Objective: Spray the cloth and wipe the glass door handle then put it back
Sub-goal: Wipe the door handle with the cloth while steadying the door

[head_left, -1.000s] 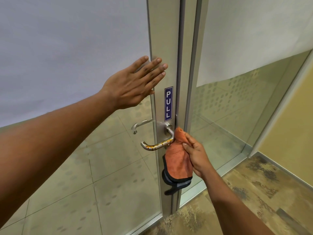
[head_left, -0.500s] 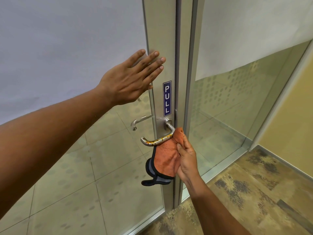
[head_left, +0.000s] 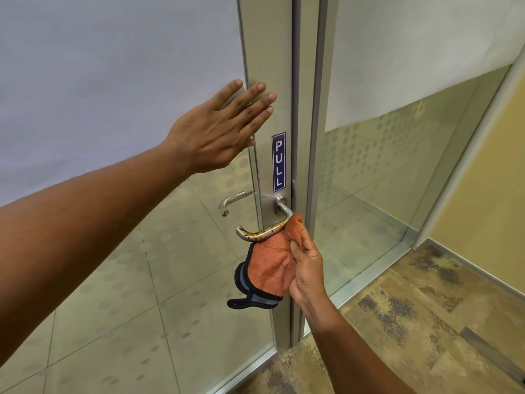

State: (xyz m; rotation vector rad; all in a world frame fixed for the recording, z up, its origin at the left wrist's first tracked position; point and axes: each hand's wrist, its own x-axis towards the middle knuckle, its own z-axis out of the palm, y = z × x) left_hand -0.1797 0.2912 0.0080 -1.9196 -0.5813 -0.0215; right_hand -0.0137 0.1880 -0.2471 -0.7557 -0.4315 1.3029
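Note:
The silver lever handle juts from the metal stile of the glass door, with brownish streaks along its lower bar. My right hand grips an orange cloth with a black and grey border, and the cloth's top corner presses against the handle's right bend. The rest of the cloth hangs below the handle. My left hand lies flat and open, fingers spread on the door frame and glass above the handle.
A blue PULL sign sits on the stile above the handle. A second lever shows through the glass on the far side. A fixed glass panel stands to the right, with patterned carpet underfoot.
My right hand has slid the cloth along the handle's bend, and the hanging cloth has swung left. My left hand stays flat on the door.

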